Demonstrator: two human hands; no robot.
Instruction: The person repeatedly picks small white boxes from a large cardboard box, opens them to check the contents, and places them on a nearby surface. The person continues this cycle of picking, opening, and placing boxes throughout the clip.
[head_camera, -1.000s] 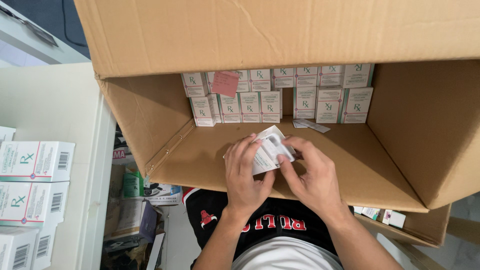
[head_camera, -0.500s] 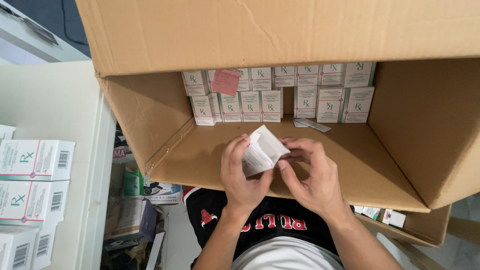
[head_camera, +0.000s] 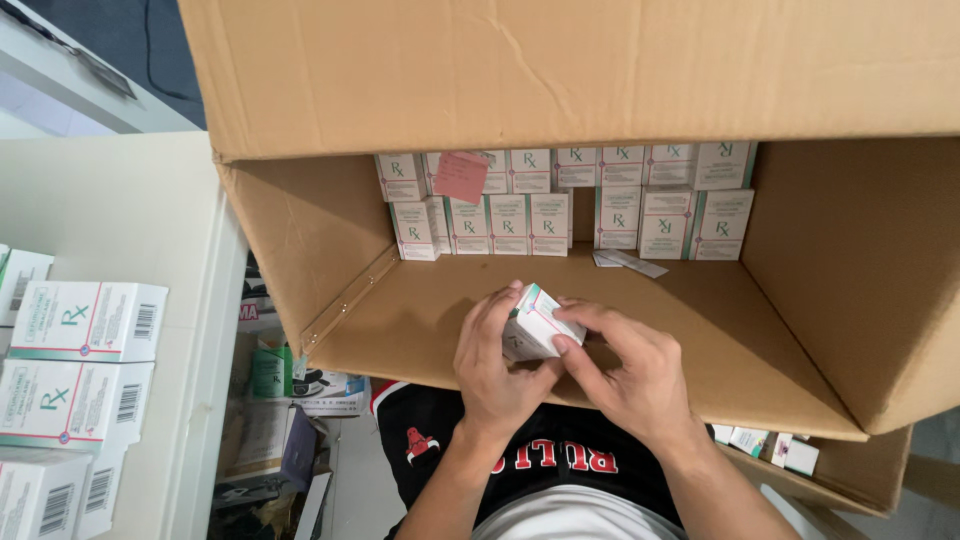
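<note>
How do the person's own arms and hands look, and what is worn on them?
The left hand and right hand are bare: no gloves, rings or watch visible. Both forearms are uncovered, with no sleeves in view.

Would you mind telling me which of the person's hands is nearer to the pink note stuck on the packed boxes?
Left. The left hand sits almost directly below the pink note; the right hand is farther off to the right. Both grip the small white carton.
</note>
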